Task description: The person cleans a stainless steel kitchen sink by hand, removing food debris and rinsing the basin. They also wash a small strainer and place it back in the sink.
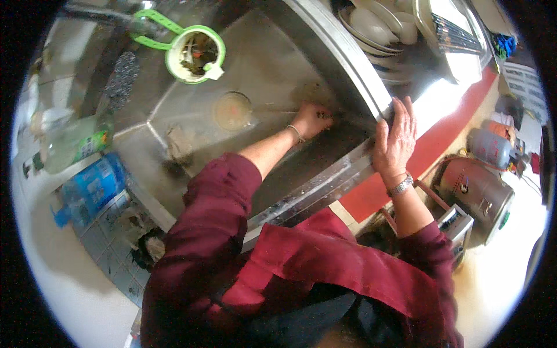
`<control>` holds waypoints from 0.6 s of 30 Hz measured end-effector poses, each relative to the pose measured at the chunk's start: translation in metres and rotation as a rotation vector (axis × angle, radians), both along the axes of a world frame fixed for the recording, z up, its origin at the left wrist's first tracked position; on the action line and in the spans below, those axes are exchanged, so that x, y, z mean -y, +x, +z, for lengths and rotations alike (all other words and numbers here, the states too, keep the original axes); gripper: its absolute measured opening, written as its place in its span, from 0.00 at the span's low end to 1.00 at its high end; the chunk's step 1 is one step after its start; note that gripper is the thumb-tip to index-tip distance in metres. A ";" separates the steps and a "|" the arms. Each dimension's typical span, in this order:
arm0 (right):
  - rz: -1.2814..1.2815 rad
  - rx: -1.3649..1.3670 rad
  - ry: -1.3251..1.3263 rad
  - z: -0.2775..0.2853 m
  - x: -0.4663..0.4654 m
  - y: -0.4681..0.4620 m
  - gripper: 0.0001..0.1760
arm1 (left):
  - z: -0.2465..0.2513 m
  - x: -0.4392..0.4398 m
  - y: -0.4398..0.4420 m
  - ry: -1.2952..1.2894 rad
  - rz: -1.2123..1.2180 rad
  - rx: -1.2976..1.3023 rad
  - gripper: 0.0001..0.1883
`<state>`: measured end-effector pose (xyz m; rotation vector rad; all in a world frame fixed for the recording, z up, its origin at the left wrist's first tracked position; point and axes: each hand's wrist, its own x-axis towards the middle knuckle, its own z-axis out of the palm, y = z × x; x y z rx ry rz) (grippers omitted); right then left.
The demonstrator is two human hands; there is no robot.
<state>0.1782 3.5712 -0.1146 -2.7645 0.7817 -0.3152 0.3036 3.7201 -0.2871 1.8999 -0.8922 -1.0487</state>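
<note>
My left hand (311,121) reaches down into a stainless-steel sink (270,48), close to its right corner. Its fingers are curled, and small dark bits show at the fingertips; whether they are gripped or only stuck on is unclear. A bracelet circles that wrist. Flat on the corner of the sink's metal rim (313,180) rests my right hand (396,139), fingers extended, thumb apart, holding nothing. To the left of my left hand is the round drain (233,111). Above it, a green-and-white strainer basket (196,78) contains wet scraps.
A steel-wool scourer (122,80), a clear green-tinted bottle (65,148) and a blue plastic bottle (93,187) line the left side. Stacked bowls (374,26) and chopsticks (457,35) stand beyond the right rim. A metal drum (474,195) is at far right.
</note>
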 end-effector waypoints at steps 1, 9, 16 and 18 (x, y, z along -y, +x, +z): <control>-0.014 -0.006 -0.007 0.000 -0.001 0.000 0.30 | 0.015 -0.011 0.005 -0.040 0.198 -0.308 0.12; -0.007 0.002 0.006 0.001 -0.001 0.000 0.29 | 0.166 -0.102 0.131 -0.772 0.870 -0.286 0.07; -0.017 0.008 -0.036 0.000 -0.001 -0.001 0.28 | 0.128 -0.105 0.202 0.029 0.544 0.957 0.20; -0.030 0.012 -0.020 0.000 -0.001 -0.001 0.27 | 0.110 -0.103 0.193 -0.182 0.663 1.113 0.15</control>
